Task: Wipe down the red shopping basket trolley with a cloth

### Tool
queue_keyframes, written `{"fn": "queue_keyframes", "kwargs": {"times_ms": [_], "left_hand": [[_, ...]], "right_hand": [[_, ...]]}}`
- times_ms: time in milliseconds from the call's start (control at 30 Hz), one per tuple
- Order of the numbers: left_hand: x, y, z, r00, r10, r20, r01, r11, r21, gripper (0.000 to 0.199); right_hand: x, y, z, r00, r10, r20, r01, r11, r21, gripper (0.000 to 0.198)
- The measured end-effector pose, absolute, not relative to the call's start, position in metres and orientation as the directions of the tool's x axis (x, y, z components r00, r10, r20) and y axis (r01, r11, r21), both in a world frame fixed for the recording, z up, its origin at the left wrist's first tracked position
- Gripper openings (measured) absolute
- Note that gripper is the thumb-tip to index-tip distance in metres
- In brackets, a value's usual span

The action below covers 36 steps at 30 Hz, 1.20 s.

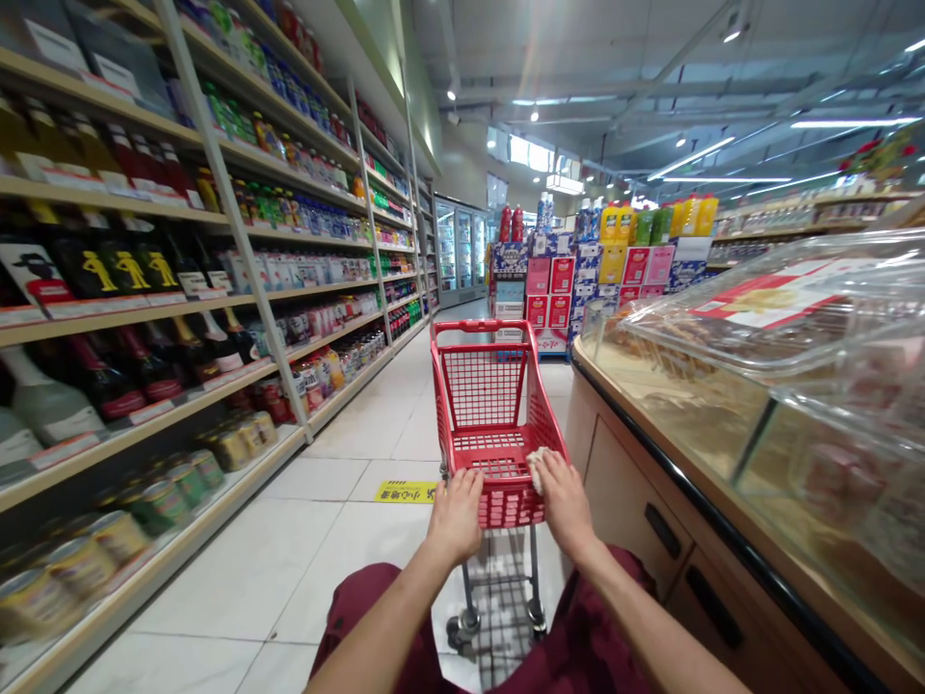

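A red plastic shopping cart [484, 386] with lattice walls stands in front of me, and nothing shows in its basket. My left hand [457, 506] is closed over the left part of the cart's near rim. At the right part of that rim is my right hand [566, 496], its fingers bent around a crumpled whitish cloth [539, 470] and against the cart. Whether the cloth is fabric or paper I cannot tell. The palms of both hands are hidden from view.
Shelves [310, 231] of bottles and cans line the left side. A wooden counter [636, 453] with clear covers runs close along the right. Ahead stands a stack of drink boxes [553, 289]; glass-door coolers [462, 246] are farther back. A yellow sign [405, 492] marks the tiled floor.
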<state>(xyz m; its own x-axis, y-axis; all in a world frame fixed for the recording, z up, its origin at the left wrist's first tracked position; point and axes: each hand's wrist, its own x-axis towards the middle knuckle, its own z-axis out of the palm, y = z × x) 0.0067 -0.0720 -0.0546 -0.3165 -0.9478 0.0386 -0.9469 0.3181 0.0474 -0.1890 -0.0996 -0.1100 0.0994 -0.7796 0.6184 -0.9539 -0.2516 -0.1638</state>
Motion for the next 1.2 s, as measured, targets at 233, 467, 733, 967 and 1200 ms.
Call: {"fn": "queue_keyframes", "kwargs": {"times_ms": [233, 467, 733, 967, 1200], "left_hand": [[0.010, -0.073, -0.056, -0.321, -0.947, 0.017, -0.947, 0.321, 0.007, 0.077], [0.005, -0.073, -0.055, -0.293, -0.956, -0.008, -0.956, 0.293, 0.000, 0.081], [0.010, -0.071, -0.051, -0.327, -0.945, 0.003, -0.945, 0.327, -0.003, 0.079], [0.004, -0.076, -0.056, -0.317, -0.948, 0.007, -0.948, 0.317, 0.005, 0.079], [0.009, -0.075, -0.057, -0.328, -0.944, 0.025, -0.945, 0.328, -0.006, 0.079]], "right_hand": [[-0.174, -0.099, -0.109, 0.249, -0.762, 0.598, -0.915, -0.388, -0.113, 0.048], [-0.186, -0.097, -0.116, 0.169, -0.719, 0.674, -0.929, -0.344, -0.134, 0.046], [-0.196, -0.096, -0.101, 0.139, -0.787, 0.601, -0.944, -0.288, -0.160, 0.044], [-0.161, -0.094, -0.109, 0.229, -0.749, 0.622, -0.908, -0.395, -0.141, 0.044], [-0.199, -0.099, -0.104, 0.095, -0.810, 0.578, -0.950, -0.247, -0.190, 0.044]]}}
